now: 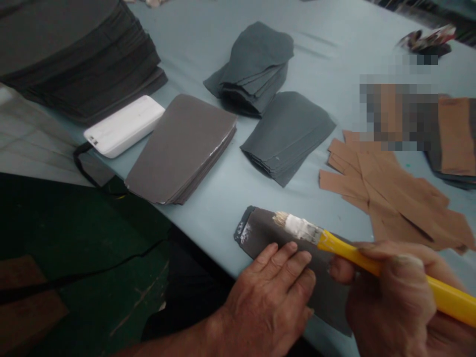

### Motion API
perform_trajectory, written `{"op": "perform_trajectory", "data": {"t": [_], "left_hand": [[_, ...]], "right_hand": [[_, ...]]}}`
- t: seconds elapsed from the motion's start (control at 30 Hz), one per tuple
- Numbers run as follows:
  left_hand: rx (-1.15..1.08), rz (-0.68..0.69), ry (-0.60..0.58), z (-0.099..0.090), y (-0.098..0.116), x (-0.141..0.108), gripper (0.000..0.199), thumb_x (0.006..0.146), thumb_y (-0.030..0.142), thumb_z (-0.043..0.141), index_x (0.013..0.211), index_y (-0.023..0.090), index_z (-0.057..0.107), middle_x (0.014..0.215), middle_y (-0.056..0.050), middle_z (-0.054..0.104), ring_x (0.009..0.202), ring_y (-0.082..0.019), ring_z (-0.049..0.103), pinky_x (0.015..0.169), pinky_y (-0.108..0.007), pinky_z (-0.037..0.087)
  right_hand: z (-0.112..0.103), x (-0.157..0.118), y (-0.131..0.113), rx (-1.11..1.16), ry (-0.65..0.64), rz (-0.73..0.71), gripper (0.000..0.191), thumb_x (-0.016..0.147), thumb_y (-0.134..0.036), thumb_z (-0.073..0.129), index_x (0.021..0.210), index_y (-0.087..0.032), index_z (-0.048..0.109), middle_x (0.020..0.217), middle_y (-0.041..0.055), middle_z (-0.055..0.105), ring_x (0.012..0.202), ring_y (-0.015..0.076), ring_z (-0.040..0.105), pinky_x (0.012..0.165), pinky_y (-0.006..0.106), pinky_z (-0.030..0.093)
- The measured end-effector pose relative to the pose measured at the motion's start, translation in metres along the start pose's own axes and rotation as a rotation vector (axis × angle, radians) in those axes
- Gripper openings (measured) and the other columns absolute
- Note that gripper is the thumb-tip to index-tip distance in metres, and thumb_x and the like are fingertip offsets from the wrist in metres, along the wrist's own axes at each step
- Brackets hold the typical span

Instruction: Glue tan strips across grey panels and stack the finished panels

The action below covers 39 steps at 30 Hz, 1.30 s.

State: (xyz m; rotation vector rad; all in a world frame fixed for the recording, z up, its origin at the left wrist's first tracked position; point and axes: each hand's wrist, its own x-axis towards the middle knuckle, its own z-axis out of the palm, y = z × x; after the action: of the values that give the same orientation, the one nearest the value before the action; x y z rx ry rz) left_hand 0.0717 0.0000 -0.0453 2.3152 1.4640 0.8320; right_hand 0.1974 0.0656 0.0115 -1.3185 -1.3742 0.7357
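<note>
My left hand (271, 292) lies with its fingers stretched out flat, pressing down on a long dark grey piece of material (329, 287). The far end of that piece is a darker folded-looking flap (243, 224) with white smears on it. In my right hand (401, 292) is a paintbrush (347, 250) with a yellow handle, the fingers closed round it. White stuff coats the brush's ferrule, and its pale bristles sit over the grey piece, just beyond my left fingertips. Whether the bristles touch the surface I cannot tell.
On the light blue table (178, 34) stand a large dark stack (92, 64), a brownish-grey stack (182, 148) and two grey-green stacks, one fanned (260, 62), one flatter (288, 134). A white power bank (124, 126) with a black cable lies left; brown strips (401, 193) are heaped right.
</note>
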Motion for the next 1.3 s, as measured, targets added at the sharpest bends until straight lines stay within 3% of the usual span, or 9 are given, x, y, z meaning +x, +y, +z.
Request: {"op": "perform_trajectory", "data": {"t": [0.1,0.23,0.43,0.63,0.8,0.97,1.13,1.3], "left_hand": [[0.001,-0.005,-0.003,0.001,0.001,0.000,0.039,0.108,0.038,0.053,0.139,0.016,0.064,0.152,-0.004,0.066,0.147,-0.023,0.054,0.130,-0.038,0.033],[0.006,-0.007,-0.007,-0.001,0.001,0.002,0.044,0.108,0.038,0.054,0.145,0.015,0.061,0.151,-0.003,0.067,0.146,-0.022,0.055,0.130,-0.037,0.031],[-0.003,-0.019,-0.004,-0.001,0.001,0.002,0.046,0.108,0.039,0.053,0.147,0.015,0.059,0.151,-0.003,0.066,0.147,-0.021,0.054,0.130,-0.037,0.033],[0.010,-0.009,0.016,0.000,0.001,0.002,0.041,0.106,0.039,0.057,0.139,0.016,0.064,0.148,-0.002,0.069,0.145,-0.019,0.055,0.132,-0.034,0.028],[0.019,-0.011,0.027,-0.001,0.002,0.003,0.043,0.105,0.039,0.059,0.142,0.016,0.063,0.148,-0.001,0.069,0.145,-0.019,0.055,0.134,-0.033,0.020],[0.014,-0.013,0.022,-0.001,0.002,0.004,0.042,0.107,0.037,0.056,0.142,0.016,0.063,0.147,-0.002,0.069,0.143,-0.020,0.057,0.131,-0.034,0.028],[-0.067,-0.025,0.036,0.004,0.001,0.002,0.044,0.105,0.034,0.061,0.143,0.013,0.060,0.144,-0.005,0.070,0.135,-0.021,0.063,0.130,-0.036,0.033],[-0.158,-0.042,0.040,0.007,0.004,0.000,0.038,0.108,0.029,0.051,0.139,0.009,0.062,0.123,-0.009,0.077,0.117,-0.024,0.071,0.114,-0.039,0.051]], "right_hand": [[0.001,0.001,0.001,0.101,0.068,0.075,0.018,0.096,-0.029,0.072,0.080,-0.023,0.072,0.062,-0.0016,0.064,0.048,0.0135,0.060,0.050,0.026,0.050],[0.001,0.000,0.005,0.154,0.048,0.106,0.017,0.096,-0.030,0.073,0.080,-0.024,0.072,0.061,-0.0015,0.064,0.048,0.0147,0.060,0.049,0.027,0.050],[-0.003,0.003,0.015,0.117,0.094,0.168,0.019,0.093,-0.035,0.076,0.079,-0.023,0.073,0.069,0.0004,0.065,0.054,0.0146,0.061,0.051,0.027,0.050],[0.000,0.007,0.014,0.254,0.001,0.169,0.017,0.098,-0.029,0.070,0.082,-0.025,0.073,0.058,-0.0023,0.062,0.048,0.0144,0.061,0.051,0.026,0.053],[0.000,0.008,0.014,0.229,0.024,0.177,0.017,0.096,-0.030,0.071,0.081,-0.025,0.073,0.058,-0.0034,0.061,0.047,0.0130,0.060,0.049,0.025,0.052],[-0.001,0.004,0.016,0.147,0.057,0.217,0.023,0.093,-0.040,0.076,0.078,-0.023,0.071,0.066,-0.0015,0.064,0.049,0.0123,0.058,0.048,0.025,0.048],[0.010,-0.001,0.005,0.192,-0.089,0.201,0.025,0.097,-0.040,0.072,0.078,-0.025,0.072,0.057,-0.0031,0.062,0.047,0.0117,0.058,0.048,0.022,0.049],[0.018,-0.001,-0.006,0.193,-0.216,0.159,0.034,0.100,-0.046,0.071,0.074,-0.025,0.068,0.054,-0.0047,0.061,0.047,0.0091,0.060,0.049,0.018,0.050]]}}
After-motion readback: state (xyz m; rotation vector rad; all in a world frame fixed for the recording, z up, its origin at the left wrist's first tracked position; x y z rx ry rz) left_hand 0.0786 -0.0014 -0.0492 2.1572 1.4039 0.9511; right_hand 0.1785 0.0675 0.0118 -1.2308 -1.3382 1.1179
